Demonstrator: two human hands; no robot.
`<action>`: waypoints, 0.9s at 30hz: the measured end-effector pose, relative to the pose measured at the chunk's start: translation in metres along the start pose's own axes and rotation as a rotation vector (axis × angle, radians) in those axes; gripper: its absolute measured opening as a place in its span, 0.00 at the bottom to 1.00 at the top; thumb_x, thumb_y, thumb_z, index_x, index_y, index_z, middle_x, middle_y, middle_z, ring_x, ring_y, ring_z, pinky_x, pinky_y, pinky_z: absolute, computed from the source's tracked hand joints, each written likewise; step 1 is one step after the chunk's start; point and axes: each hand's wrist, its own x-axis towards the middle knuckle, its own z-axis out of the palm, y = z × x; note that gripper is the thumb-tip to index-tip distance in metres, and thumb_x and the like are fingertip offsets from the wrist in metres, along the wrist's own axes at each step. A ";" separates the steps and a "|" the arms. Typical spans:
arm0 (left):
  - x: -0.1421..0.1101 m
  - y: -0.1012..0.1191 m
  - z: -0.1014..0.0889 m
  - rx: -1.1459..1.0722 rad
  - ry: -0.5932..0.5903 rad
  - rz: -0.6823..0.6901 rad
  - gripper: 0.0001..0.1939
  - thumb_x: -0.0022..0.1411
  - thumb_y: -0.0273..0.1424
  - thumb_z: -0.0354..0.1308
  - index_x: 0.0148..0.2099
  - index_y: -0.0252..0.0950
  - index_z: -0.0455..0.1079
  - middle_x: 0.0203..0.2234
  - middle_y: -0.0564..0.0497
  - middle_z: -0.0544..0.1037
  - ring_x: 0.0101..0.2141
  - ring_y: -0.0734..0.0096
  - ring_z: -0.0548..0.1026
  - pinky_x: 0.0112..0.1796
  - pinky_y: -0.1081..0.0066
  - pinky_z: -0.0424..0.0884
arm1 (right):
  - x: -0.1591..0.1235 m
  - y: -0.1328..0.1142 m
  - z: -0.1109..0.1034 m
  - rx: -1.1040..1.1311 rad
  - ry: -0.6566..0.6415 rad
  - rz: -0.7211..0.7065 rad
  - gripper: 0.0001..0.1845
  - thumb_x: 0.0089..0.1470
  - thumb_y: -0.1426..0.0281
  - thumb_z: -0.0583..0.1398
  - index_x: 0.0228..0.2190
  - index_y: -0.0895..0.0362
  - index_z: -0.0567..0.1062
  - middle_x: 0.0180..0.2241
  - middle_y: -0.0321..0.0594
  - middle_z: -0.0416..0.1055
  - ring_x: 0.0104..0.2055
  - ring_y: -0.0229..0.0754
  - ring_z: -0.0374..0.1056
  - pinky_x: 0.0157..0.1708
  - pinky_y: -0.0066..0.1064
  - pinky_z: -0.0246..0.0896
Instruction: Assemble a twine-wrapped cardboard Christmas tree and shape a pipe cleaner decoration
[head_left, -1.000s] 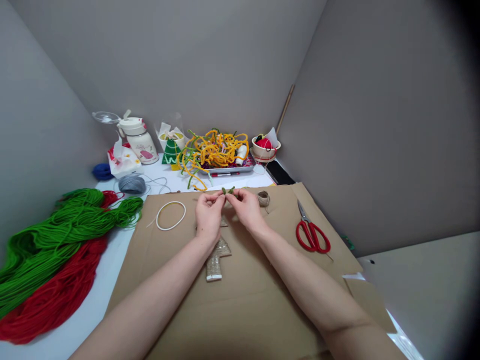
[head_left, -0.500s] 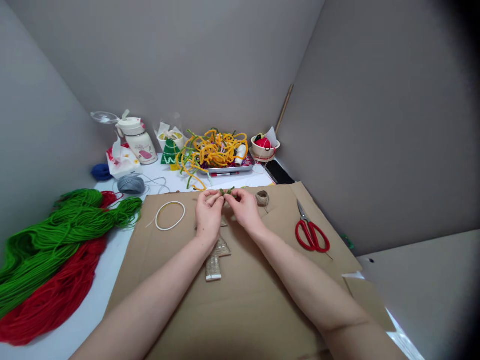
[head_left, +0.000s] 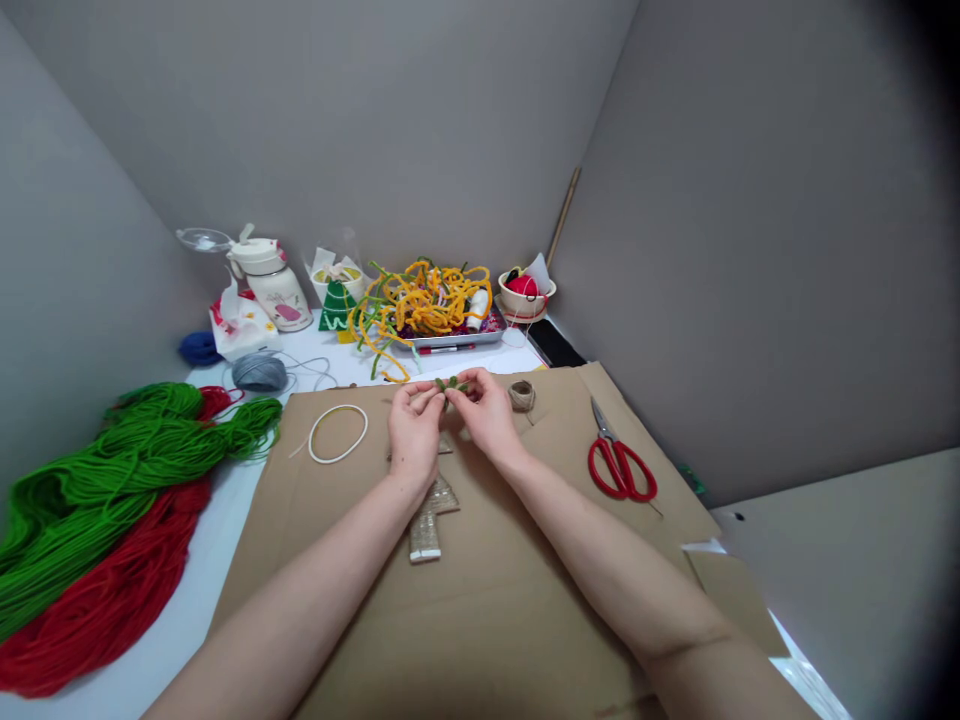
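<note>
My left hand and my right hand meet near the far edge of the cardboard. Both are closed, fingertips pinching a small dark green piece that looks like bits of pipe cleaner or yarn; its exact kind is too small to make out. Below my left wrist lies a flat twine-wrapped tree shape with a white end, partly covered by my hand. A small roll of twine sits just right of my right hand. To the left rests a white ring.
Red-handled scissors lie on the right of the cardboard sheet. Green yarn and red yarn heap at the left. Behind stand a tray of orange strands, a bowl, a white bottle and grey thread.
My fingers have shifted slightly around the green piece, and more of it shows between them. The whole view has moved a little; the things on the table stay in place.
</note>
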 end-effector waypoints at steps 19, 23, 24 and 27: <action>0.012 0.012 -0.009 -0.194 -0.045 -0.247 0.12 0.45 0.18 0.63 0.33 0.33 0.66 0.29 0.50 0.77 0.31 0.76 0.76 0.44 0.68 0.69 | 0.017 -0.012 -0.024 0.222 -0.174 0.094 0.14 0.45 0.61 0.59 0.33 0.57 0.73 0.27 0.34 0.68 0.26 0.33 0.61 0.26 0.25 0.55; 0.012 0.014 -0.008 -0.227 -0.006 -0.248 0.12 0.46 0.17 0.63 0.32 0.34 0.66 0.28 0.52 0.77 0.32 0.75 0.76 0.44 0.67 0.70 | 0.020 -0.003 -0.025 0.209 -0.171 0.098 0.12 0.45 0.62 0.60 0.30 0.58 0.73 0.26 0.35 0.69 0.26 0.34 0.62 0.26 0.26 0.57; 0.012 0.014 -0.008 -0.238 0.012 -0.248 0.12 0.46 0.17 0.63 0.32 0.34 0.66 0.27 0.52 0.77 0.32 0.76 0.76 0.45 0.68 0.70 | 0.019 -0.002 -0.024 0.190 -0.171 0.083 0.12 0.45 0.62 0.59 0.29 0.58 0.73 0.26 0.35 0.69 0.26 0.34 0.62 0.27 0.26 0.57; 0.014 0.015 -0.009 -0.275 0.057 -0.246 0.11 0.47 0.16 0.62 0.32 0.34 0.66 0.26 0.52 0.76 0.32 0.76 0.76 0.45 0.68 0.70 | 0.017 -0.001 -0.022 0.083 -0.157 0.010 0.10 0.45 0.64 0.58 0.28 0.58 0.73 0.25 0.35 0.69 0.27 0.35 0.62 0.29 0.27 0.58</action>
